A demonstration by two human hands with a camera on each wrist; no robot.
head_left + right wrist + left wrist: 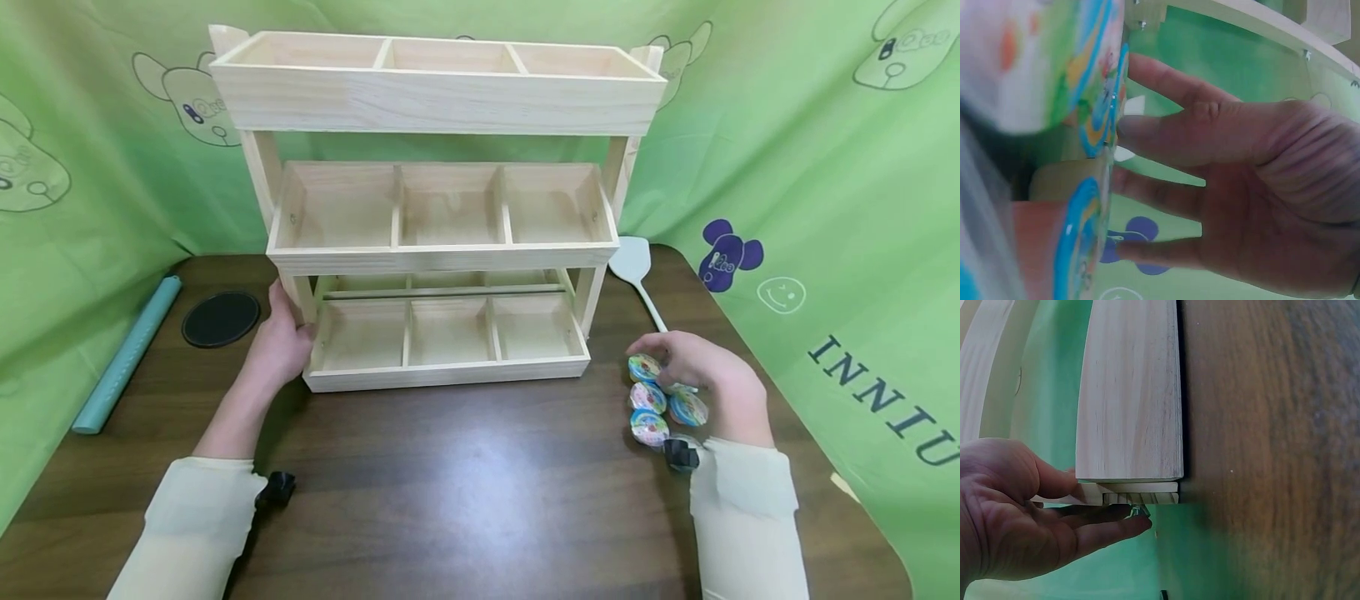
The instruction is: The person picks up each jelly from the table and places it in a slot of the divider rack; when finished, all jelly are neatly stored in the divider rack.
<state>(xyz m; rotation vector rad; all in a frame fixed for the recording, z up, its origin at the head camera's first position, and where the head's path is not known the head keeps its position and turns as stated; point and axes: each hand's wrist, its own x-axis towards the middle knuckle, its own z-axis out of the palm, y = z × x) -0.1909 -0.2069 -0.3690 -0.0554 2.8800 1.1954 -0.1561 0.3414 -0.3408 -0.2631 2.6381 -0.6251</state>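
A three-tier wooden shelf rack [442,104] with divided compartments stands at the back of the table. My left hand [276,346] holds its lower left side; in the left wrist view, the thumb and fingers lie on opposite faces of the wooden side board [1140,498], near a metal bolt. At the right, my right hand [705,367] is over several small cups with colourful lids [648,398]. Seen from the right wrist, its thumb and spread fingers reach to the lids [1079,244], fairly straight. The hand partly covers some cups.
A teal roll [127,354] lies at the table's left edge, beside a black round disc [221,319]. Behind the cups lies a white flat-headed tool with a long handle [632,260]. Green printed cloth [847,208] encloses the back and sides of the brown table [420,483].
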